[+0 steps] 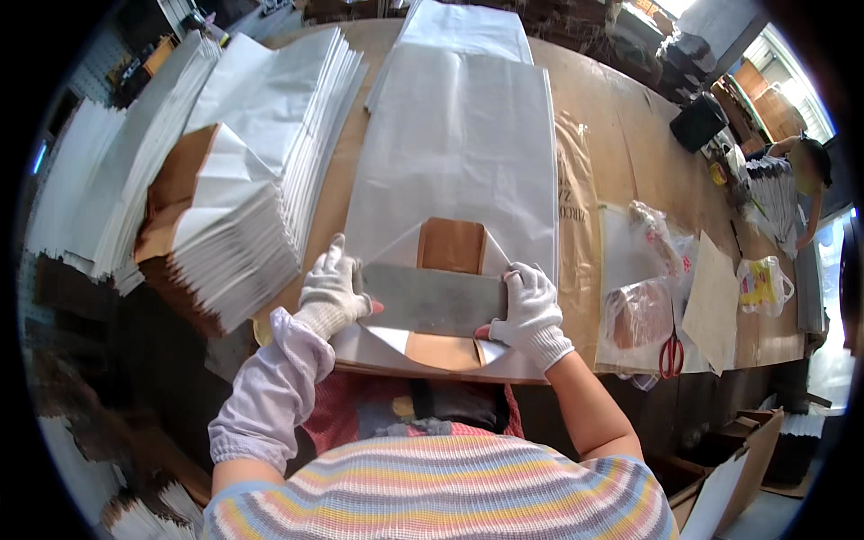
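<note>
A large white paper bag [454,153] lies flat in front of me, its near end folded out so that a brown inner flap [453,245] shows. Across that end rests a flat grey rectangular plate [432,301]. My left hand [331,290], in a white knit glove with the thumb tip bare, grips the plate's left end. At the opposite end my right hand [531,313], gloved likewise, holds the plate with its thumb along the near edge. A second brown flap [443,349] curves up on the near side of the plate.
Tall stacks of white bags [270,99] stand at the left, several with folded brown ends. To the right lie red-handled scissors [671,356], clear plastic packaging [641,310] and a beige sheet [711,301]. Another person [805,180] is at the far right with a bundle of bags.
</note>
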`<state>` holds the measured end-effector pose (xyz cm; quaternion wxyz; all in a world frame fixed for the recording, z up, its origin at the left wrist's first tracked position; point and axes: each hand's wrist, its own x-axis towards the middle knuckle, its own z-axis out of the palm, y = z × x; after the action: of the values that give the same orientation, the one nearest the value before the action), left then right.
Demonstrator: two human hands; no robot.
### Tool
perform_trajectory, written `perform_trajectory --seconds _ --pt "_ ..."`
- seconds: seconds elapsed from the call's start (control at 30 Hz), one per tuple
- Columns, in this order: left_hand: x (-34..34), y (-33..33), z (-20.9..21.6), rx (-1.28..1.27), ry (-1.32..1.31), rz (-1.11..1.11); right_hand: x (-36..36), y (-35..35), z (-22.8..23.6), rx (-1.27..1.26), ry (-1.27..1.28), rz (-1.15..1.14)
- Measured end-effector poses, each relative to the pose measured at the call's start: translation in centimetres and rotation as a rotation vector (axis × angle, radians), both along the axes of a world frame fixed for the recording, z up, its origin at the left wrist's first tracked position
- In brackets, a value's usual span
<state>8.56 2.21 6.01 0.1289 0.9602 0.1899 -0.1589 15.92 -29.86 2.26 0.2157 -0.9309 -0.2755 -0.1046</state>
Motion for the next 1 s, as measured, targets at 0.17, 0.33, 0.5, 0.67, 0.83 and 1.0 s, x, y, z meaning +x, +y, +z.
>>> perform_trajectory --seconds 0.17,0.33,0.5,0.67,0.83,1.0 --pt "-0.3 3.6 -0.1 -0.128 0.021 -0.040 5.8 -1.1 -0.3 0.304 0.146 -0.187" --pt "-1.3 4.0 -3.1 -0.170 -0.213 -0.009 7.8 -2.5 0.4 0.106 -0.549 -0.209" --pt "-2.9 4.5 -4.1 -0.203 -0.347 -0.009 6.2 -1.9 -0.2 0.184 0.100 -0.119" --pt "-3.4 3.8 -6.3 -0.144 -0.608 -0.111 18.5 0.6 3.1 0.073 0.123 -0.353" --pt "-4.4 3.3 -8.1 -0.097 -0.765 -0.129 30.0 5.0 2.4 -0.082 0.288 -0.633" --pt "-4.6 3.1 -7.0 -0.063 -0.757 -0.172 35.5 5.7 3.0 0.123 0.611 -0.820"
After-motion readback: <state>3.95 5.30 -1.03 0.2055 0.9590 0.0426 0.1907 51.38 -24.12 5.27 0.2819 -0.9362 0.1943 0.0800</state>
